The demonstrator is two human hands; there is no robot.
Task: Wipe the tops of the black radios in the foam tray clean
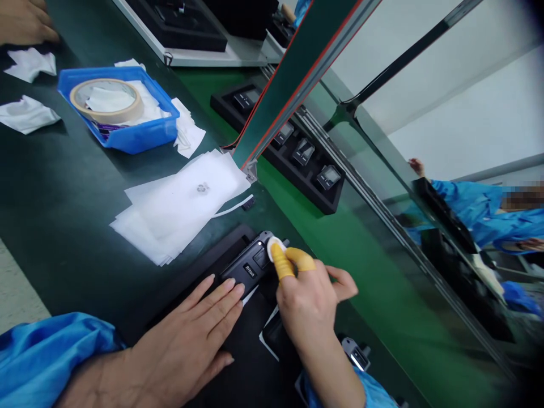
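My left hand lies flat with fingers stretched out on a black foam tray, fingertips against a small black device with white lettering. My right hand wears yellow finger cots on thumb and forefinger, which pinch a small white round piece pressed against the device's far end. Both sleeves are blue.
A stack of white wipes lies behind the device. A blue bin holds a tape roll. A black tray of similar devices sits on the green belt. Another person's hand is top left; crumpled wipes lie nearby.
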